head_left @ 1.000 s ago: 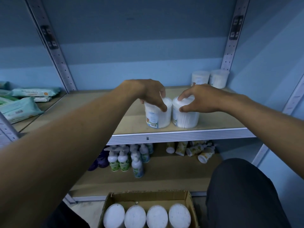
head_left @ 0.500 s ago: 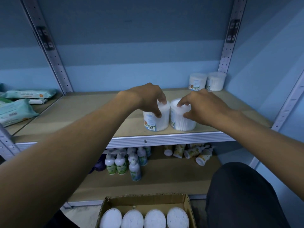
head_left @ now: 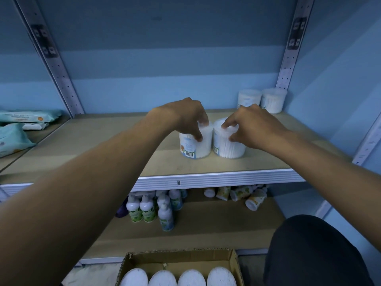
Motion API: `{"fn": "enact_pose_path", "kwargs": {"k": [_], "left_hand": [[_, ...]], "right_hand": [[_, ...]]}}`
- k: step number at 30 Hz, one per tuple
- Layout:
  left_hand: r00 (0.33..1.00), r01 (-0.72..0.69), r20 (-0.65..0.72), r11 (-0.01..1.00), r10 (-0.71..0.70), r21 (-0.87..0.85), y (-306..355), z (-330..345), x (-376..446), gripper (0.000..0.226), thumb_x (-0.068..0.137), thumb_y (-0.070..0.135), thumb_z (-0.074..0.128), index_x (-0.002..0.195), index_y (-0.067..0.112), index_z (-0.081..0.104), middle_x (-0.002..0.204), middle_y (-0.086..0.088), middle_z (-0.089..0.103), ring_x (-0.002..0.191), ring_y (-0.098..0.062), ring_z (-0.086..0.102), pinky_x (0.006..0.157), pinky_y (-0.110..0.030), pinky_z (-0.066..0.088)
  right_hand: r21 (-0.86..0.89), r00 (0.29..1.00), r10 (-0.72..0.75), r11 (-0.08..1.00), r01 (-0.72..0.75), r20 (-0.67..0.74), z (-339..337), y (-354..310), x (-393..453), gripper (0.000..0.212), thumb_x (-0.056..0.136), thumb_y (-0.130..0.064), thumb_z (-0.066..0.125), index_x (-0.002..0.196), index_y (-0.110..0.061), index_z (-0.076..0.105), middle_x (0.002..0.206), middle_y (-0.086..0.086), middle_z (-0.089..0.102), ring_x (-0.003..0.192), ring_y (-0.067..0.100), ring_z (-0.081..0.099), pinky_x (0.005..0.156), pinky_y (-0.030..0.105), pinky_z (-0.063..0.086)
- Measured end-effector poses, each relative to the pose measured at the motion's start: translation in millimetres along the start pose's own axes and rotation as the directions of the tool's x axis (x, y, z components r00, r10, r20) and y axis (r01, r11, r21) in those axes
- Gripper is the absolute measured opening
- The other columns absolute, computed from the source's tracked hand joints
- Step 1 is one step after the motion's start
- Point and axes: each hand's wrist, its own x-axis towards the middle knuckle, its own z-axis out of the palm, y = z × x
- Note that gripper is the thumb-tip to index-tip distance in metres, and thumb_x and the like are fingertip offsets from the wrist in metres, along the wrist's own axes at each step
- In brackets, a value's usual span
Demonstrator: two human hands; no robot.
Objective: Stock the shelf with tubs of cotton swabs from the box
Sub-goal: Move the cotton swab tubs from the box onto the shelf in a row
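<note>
Left hand [head_left: 181,116]: reaches in from the lower left of the frame; fingers curled over the lid of the left tub [head_left: 194,144], thumb on its near side, so the grip is clamped on that tub.
Right hand [head_left: 253,125]: comes in from the right edge; fingertips curled on the rim of the right tub [head_left: 228,141], thumb against its side, the grip clamped on it.
Tubs in hand: both upright on the shelf [head_left: 123,145], middle of the frame, side by side and just about touching; the left one shows a label with a barcode, the right one shows white swab sticks through its clear wall.
Back tubs [head_left: 261,99]: two more upright at the shelf's far right corner, next to each other, well apart from the held pair.
Box [head_left: 179,258]: cardboard, open, at the bottom centre of the frame; four white round lids in a row inside it.
Lower shelf: a cluster of upright bottles [head_left: 150,207] left of centre, several small tubes [head_left: 239,194] lying tipped over to the right.
Far left: teal wipe packs [head_left: 18,126] stacked on the neighbouring shelf.
Lower right: a dark-clothed knee [head_left: 315,252].
</note>
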Motion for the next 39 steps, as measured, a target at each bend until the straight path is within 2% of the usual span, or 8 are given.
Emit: {"fn": "enact_pose_path", "kwargs": {"k": [6, 8, 12, 14, 18, 22, 26, 39], "left_hand": [[1.0, 0.019, 0.002, 1.0, -0.019, -0.003, -8.4, 0.9, 29.8, 0.054, 0.077, 0.039, 0.082, 0.127, 0.035, 0.065, 0.127, 0.013, 0.056, 0.121, -0.014, 0.047, 0.09, -0.029, 0.043], [0.999, 0.032, 0.002, 0.999, -0.032, -0.013, -9.9, 0.9, 39.7, 0.054, 0.079, 0.037, 0.081, 0.129, 0.034, 0.064, 0.126, 0.013, 0.055, 0.121, -0.014, 0.048, 0.086, -0.025, 0.039], [0.998, 0.06, 0.004, 0.998, -0.06, -0.025, -12.3, 0.4, 61.3, 0.055, 0.079, 0.034, 0.082, 0.131, 0.033, 0.063, 0.131, 0.01, 0.06, 0.1, -0.01, 0.05, 0.081, -0.023, 0.036], [0.998, 0.065, 0.004, 0.998, -0.065, -0.024, -14.2, 0.4, 72.9, 0.056, 0.077, 0.034, 0.083, 0.13, 0.032, 0.064, 0.131, 0.011, 0.061, 0.103, -0.011, 0.054, 0.082, -0.024, 0.039], [0.999, 0.043, -0.015, 0.999, -0.044, -0.028, -19.2, 3.1, 96.3, 0.054, 0.076, 0.032, 0.084, 0.128, 0.028, 0.066, 0.13, 0.01, 0.064, 0.117, -0.016, 0.058, 0.09, -0.026, 0.044], [0.999, 0.046, -0.023, 0.998, -0.046, -0.033, -25.2, 6.5, 118.9, 0.054, 0.076, 0.032, 0.084, 0.127, 0.029, 0.067, 0.129, 0.009, 0.065, 0.116, -0.017, 0.059, 0.09, -0.028, 0.045], [0.999, 0.035, -0.023, 0.999, -0.035, -0.026, -31.1, 7.9, 139.7, 0.054, 0.077, 0.033, 0.084, 0.127, 0.026, 0.067, 0.13, 0.008, 0.065, 0.117, -0.018, 0.059, 0.093, -0.029, 0.045], [0.999, 0.01, -0.042, 1.0, -0.01, 0.005, -45.8, 11.6, 195.5, 0.056, 0.077, 0.034, 0.084, 0.129, 0.024, 0.066, 0.132, 0.006, 0.064, 0.119, -0.021, 0.058, 0.102, -0.035, 0.046]], "right_hand": [[0.018, 1.0, 0.013, 1.0, -0.012, -0.015, 13.9, 17.5, 34.2, 0.044, 0.081, -0.018, 0.077, 0.12, -0.036, 0.071, 0.124, 0.003, 0.065, 0.119, 0.027, 0.054, 0.085, 0.031, 0.045], [0.037, 1.0, 0.01, 0.999, -0.009, -0.026, 16.3, 23.4, 43.1, 0.043, 0.082, -0.016, 0.076, 0.121, -0.033, 0.071, 0.125, 0.002, 0.065, 0.123, 0.025, 0.051, 0.084, 0.029, 0.042], [0.052, 1.0, 0.012, 0.999, -0.011, -0.018, 23.5, 37.6, 64.1, 0.04, 0.083, -0.017, 0.077, 0.119, -0.033, 0.07, 0.128, -0.001, 0.061, 0.126, 0.022, 0.047, 0.086, 0.025, 0.035], [0.075, 0.999, 0.05, 0.996, -0.049, -0.01, 27.2, 44.4, 78.1, 0.041, 0.081, -0.02, 0.079, 0.116, -0.038, 0.069, 0.129, 0.001, 0.058, 0.123, 0.022, 0.05, 0.09, 0.025, 0.038], [0.085, 0.997, 0.083, 0.993, -0.083, 0.007, 31.1, 50.0, 102.5, 0.042, 0.077, -0.02, 0.083, 0.113, -0.036, 0.071, 0.129, 0.001, 0.061, 0.116, 0.023, 0.058, 0.094, 0.03, 0.048], [0.097, 0.998, 0.062, 0.993, -0.06, -0.017, 35.9, 60.7, 118.7, 0.039, 0.078, -0.017, 0.082, 0.112, -0.033, 0.073, 0.125, -0.001, 0.064, 0.116, 0.022, 0.058, 0.087, 0.028, 0.045], [0.104, 0.999, -0.002, 0.995, 0.007, -0.044, 37.6, 69.8, 131.1, 0.038, 0.078, -0.013, 0.083, 0.113, -0.026, 0.075, 0.123, 0.002, 0.067, 0.119, 0.025, 0.056, 0.097, 0.035, 0.048], [0.084, 0.997, -0.002, 0.996, 0.009, -0.079, 51.7, 94.3, 177.2, 0.038, 0.076, -0.013, 0.085, 0.111, -0.024, 0.076, 0.121, 0.001, 0.067, 0.117, 0.027, 0.056, 0.097, 0.037, 0.048]]}}
